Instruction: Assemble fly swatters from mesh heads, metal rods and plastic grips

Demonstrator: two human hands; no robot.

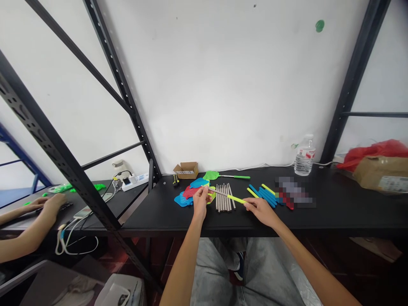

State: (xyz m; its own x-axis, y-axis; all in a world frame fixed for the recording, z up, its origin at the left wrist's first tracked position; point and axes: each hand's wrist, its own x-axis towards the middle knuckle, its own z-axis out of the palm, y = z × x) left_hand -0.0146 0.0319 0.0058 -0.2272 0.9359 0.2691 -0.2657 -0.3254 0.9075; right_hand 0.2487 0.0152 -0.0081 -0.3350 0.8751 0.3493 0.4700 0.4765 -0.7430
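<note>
My left hand (200, 202) pinches the left end of a thin metal rod (219, 192). My right hand (260, 210) is closed on the yellow handle (236, 199), which lies in line with the rod's other end. Behind my left hand is a pile of fly swatter heads, with a blue head (182, 199), a red head (190, 192) and yellow-green ones partly hidden by my fingers. A row of metal rods (225, 205) lies under the held piece. Blue handles (267, 196) and yellow handles lie beyond my right hand. A whole green fly swatter (212, 175) rests at the back.
A small cardboard box (188, 171) and a black-yellow clip stand near the wall. At the right are a water bottle (304, 157), a blurred patch and a large wrapped package (382, 174). To the left, beyond a black post (63, 148), a co-worker's hands (52, 204) work.
</note>
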